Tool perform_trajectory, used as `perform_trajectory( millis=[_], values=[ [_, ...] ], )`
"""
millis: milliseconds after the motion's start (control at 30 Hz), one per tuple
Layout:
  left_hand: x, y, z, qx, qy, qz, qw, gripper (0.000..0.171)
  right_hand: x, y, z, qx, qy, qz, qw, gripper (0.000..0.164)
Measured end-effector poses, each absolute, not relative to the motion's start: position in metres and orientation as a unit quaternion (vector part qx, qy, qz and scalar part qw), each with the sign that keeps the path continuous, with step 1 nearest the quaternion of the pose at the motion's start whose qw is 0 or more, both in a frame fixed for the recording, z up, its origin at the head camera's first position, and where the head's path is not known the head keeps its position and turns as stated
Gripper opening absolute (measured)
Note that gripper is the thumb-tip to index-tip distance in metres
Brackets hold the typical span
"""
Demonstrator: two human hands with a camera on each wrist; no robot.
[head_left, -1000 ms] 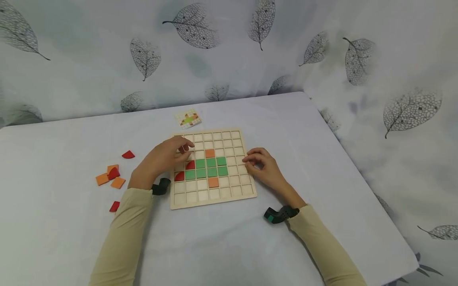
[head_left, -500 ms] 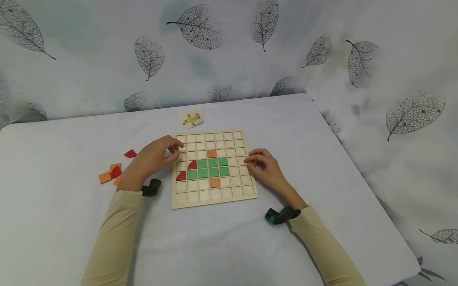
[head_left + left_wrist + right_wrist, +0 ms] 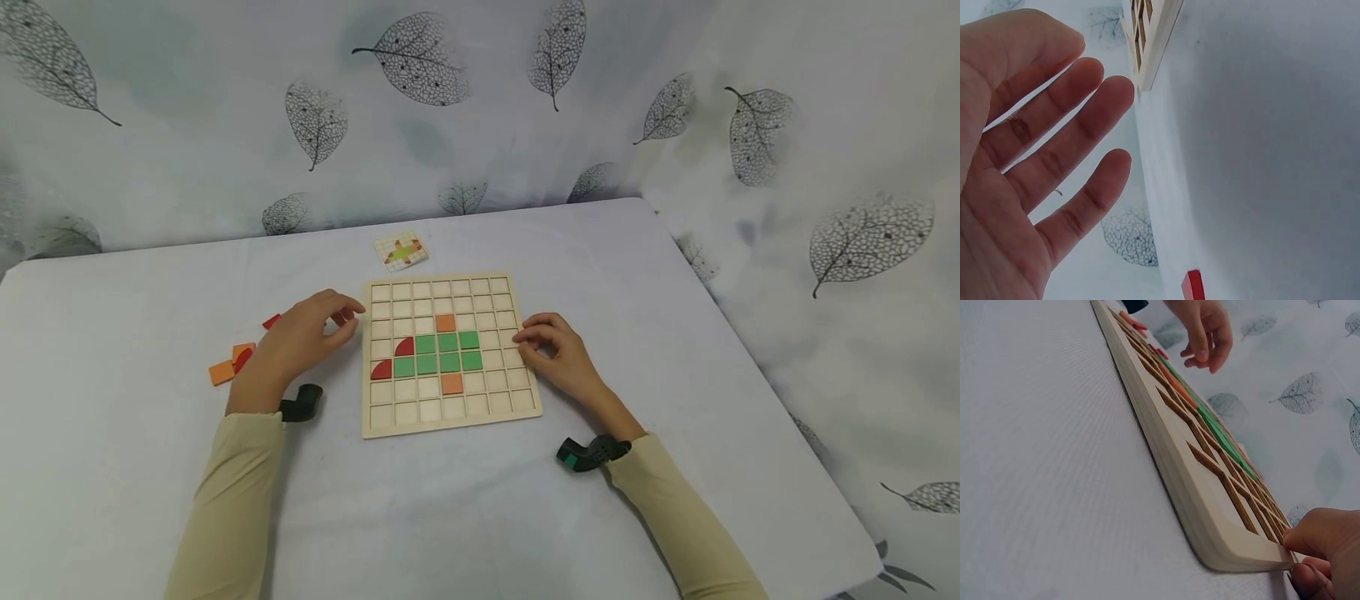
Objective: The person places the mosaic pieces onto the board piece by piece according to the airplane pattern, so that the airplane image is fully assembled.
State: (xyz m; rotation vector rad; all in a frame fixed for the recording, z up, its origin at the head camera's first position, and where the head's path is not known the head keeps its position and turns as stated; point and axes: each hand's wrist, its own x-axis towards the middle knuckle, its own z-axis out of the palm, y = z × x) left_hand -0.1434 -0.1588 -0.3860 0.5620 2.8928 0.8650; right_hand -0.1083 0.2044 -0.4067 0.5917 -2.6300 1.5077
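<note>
A wooden grid board [image 3: 420,425] lies on the table with green squares [image 3: 448,362], two orange squares [image 3: 452,383] and two red quarter-circle pieces [image 3: 382,370] set in its cells. My left hand [image 3: 303,337] hovers just left of the board, fingers loosely bent and holding nothing; the left wrist view shows its spread fingers [image 3: 1085,128] with only air by the palm. At the right edge, my right hand [image 3: 555,354] pinches the board, thumb [image 3: 1310,534] on top of the rim and fingers against its side.
Left of the board lie loose orange squares [image 3: 221,372] and red pieces [image 3: 272,320], partly behind my left hand and wrist. A small pattern card [image 3: 401,251] sits behind the board. Leaf-printed cloth [image 3: 480,100] hangs beyond the table.
My left hand has drawn back leftward from over the board's left cells to beside it, now covering some loose pieces. The right hand stays at the board's edge.
</note>
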Motion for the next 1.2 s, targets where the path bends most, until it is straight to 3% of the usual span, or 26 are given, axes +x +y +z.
perform_trajectory(
  millis=[400,733,1200],
  values=[
    [-0.139,-0.183,-0.391,0.147,0.946,0.286,-0.031,0.022,-0.108,0.204,-0.406,0.192,-0.851,0.487,0.028,0.014],
    [-0.133,-0.201,-0.387,0.063,0.958,0.279,-0.029,0.029,-0.108,0.204,-0.405,0.197,-0.849,0.49,0.029,0.014],
    [-0.128,-0.221,-0.387,0.005,0.962,0.273,0.014,0.034,-0.108,0.204,-0.406,0.195,-0.851,0.488,0.029,0.014]
  ],
)
